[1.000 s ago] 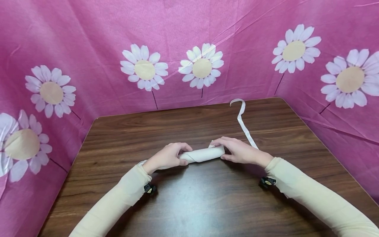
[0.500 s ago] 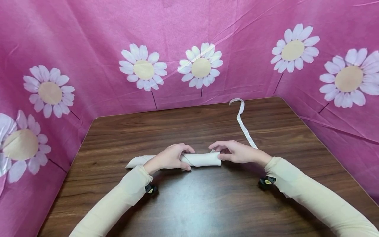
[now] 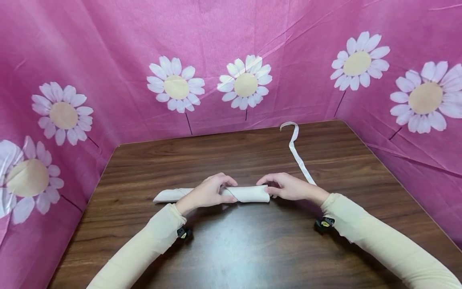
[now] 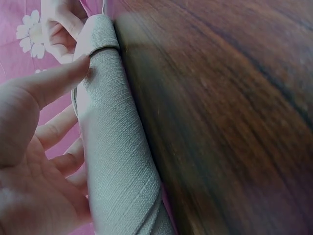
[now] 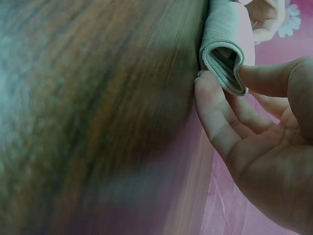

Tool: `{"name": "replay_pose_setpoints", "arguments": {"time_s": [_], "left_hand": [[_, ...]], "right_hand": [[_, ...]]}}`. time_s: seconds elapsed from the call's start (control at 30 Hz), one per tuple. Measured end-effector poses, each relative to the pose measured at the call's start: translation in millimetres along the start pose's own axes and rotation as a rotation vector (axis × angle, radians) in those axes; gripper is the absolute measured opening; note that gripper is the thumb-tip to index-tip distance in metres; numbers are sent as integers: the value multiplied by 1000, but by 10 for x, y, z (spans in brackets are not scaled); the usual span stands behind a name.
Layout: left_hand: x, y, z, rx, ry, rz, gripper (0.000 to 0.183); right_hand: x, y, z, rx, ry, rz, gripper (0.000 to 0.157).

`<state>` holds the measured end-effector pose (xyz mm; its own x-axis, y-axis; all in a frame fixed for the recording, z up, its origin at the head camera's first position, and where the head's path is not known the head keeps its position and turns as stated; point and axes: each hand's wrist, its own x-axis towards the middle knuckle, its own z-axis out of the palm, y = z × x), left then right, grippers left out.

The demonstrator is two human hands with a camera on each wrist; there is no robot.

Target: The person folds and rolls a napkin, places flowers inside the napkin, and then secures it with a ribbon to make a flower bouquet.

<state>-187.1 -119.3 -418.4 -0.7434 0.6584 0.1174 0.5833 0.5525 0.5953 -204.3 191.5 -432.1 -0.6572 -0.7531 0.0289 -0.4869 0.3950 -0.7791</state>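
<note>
The cloth roll (image 3: 252, 194) is off-white in the head view, grey-green with fine diagonal ribbing in the left wrist view. Towards two o'clock from it, the ribbon (image 3: 297, 156) is white. The tabletop (image 3: 234, 154) is dark brown wood grain, glaring bluish-white at the head view's six o'clock. The fabric backdrop (image 3: 119, 48) is magenta, patterned with white-and-pale-yellow daisies (image 3: 175, 87). Both sleeves (image 3: 390, 241) are cream.

Hands (image 4: 32, 171) touch a grey cloth roll (image 4: 117, 137) on dark wood (image 4: 225, 122).
</note>
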Motion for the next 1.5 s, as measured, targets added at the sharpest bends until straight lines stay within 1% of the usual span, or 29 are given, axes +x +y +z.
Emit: {"name": "replay_pose_setpoints", "arguments": {"time_s": [0.13, 0.27, 0.43, 0.5, 0.57, 0.77, 0.97, 1.07, 1.27, 1.4, 1.5], "left_hand": [[-1, 10, 6, 9, 29, 3, 34], [0, 5, 21, 11, 59, 8, 32], [7, -7, 36, 12, 81, 12, 27], [10, -6, 35, 11, 77, 8, 25], [13, -7, 34, 6, 66, 3, 24], [17, -23, 32, -13, 12, -18, 24], [33, -53, 39, -7, -3, 5, 24], [45, -65, 45, -12, -14, -4, 24], [53, -73, 63, -39, -13, -3, 22], [52, -83, 69, -54, -9, 0, 21], [30, -71, 40, -71, 3, 4, 23]], "right_hand": [[-2, 8, -8, 18, -27, 16, 23], [5, 16, -7, 9, -45, 33, 23], [11, -15, -7, -83, -32, 30, 17], [4, -27, -5, -126, -13, 16, 15], [-2, -26, 1, -144, -7, 9, 14], [7, 3, 7, -108, -59, 5, 15], [14, 29, 7, -76, -75, -2, 15], [21, 40, 13, -59, -79, 10, 15], [23, 38, 11, -37, -80, 28, 15], [20, 43, 13, -31, -76, 26, 16], [24, 27, 7, -25, -86, 18, 17]]}}
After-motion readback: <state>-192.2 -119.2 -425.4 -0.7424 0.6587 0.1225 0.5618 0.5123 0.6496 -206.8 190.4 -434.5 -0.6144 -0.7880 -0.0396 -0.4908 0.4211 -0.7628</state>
